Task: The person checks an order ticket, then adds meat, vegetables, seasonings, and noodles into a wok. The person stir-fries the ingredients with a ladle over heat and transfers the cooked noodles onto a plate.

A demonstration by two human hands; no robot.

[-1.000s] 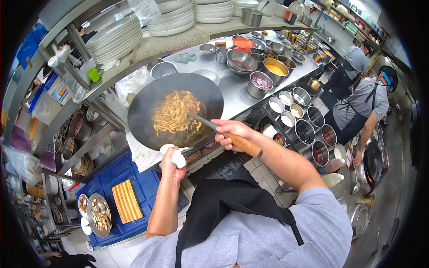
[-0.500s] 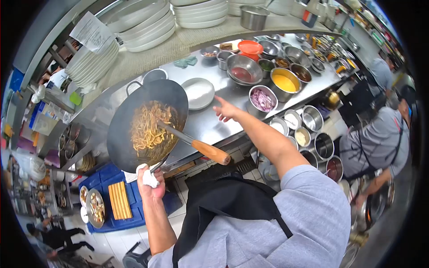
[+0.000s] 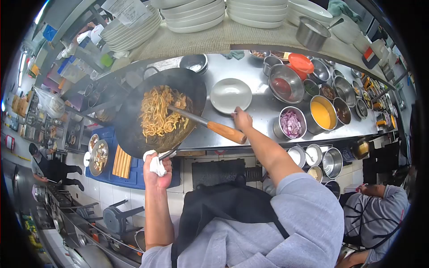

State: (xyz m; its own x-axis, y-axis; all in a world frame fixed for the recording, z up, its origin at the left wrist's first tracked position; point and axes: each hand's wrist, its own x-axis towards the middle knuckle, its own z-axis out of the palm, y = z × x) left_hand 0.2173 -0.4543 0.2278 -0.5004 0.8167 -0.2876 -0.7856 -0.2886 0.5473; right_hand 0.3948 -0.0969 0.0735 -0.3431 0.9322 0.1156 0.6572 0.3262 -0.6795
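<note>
My left hand (image 3: 157, 173) is closed around the wok's lower handle through a folded white cloth (image 3: 157, 165). The dark wok (image 3: 127, 100) is tilted over the steel counter and holds noodles (image 3: 163, 114) with bits of meat. A wok utensil with a wooden handle (image 3: 227, 132) leans across its rim; noodles hide the working end. To the right, a shallow white plate (image 3: 230, 94) lies on the counter. My right hand (image 3: 242, 119) grips its near rim, fingers closed at the edge.
Right of the plate stand a pot of chopped red onion (image 3: 291, 124), a pot of yellow liquid (image 3: 322, 114) and several steel bowls. Stacked white plates (image 3: 192, 15) line the shelf above. A blue bin (image 3: 107, 176) carries a wooden board (image 3: 121, 163). A co-worker (image 3: 377, 214) is at right.
My right hand has gone from open beside the plate to closed on its near rim. The wok stays in my left hand. The camera view has shifted.
</note>
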